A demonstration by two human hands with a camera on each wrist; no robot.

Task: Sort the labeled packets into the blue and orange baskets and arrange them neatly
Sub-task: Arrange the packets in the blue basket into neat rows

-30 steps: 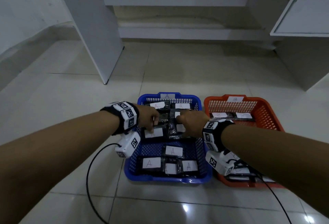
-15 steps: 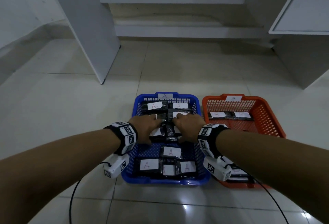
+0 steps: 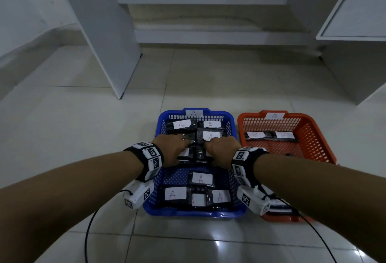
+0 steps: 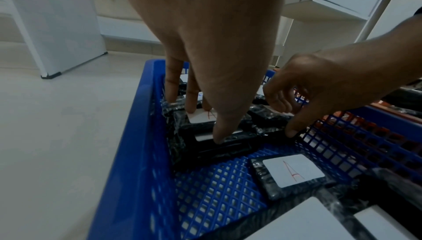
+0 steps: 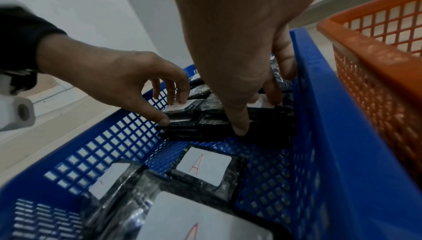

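Observation:
Both hands are inside the blue basket (image 3: 194, 213), which carries an "A" tag, over a middle stack of black packets (image 3: 199, 154). My left hand (image 3: 179, 145) lays its fingertips on a packet's white "A" label. Its thumb (image 4: 217, 135) presses the near edge. My right hand (image 3: 221, 148) does the same beside it, thumb (image 5: 239, 130) down on the dark stack (image 5: 205, 130). Neither hand lifts anything. More "A" packets lie at the far end (image 3: 181, 125) and the near end (image 3: 175, 192). The orange basket (image 3: 313, 125), tagged "B", holds two labelled packets (image 3: 255, 134) at its far end.
The baskets sit side by side on a pale tiled floor. A white upright panel (image 3: 110, 33) stands at the back left. A cabinet with a door (image 3: 355, 12) juts in at the right. A black cable (image 3: 87, 237) loops on the floor near the left arm.
Both hands have come down from a raised, curled hold onto the middle stack, and their fingers now lie flatter on the packets. The head view has tilted slightly.

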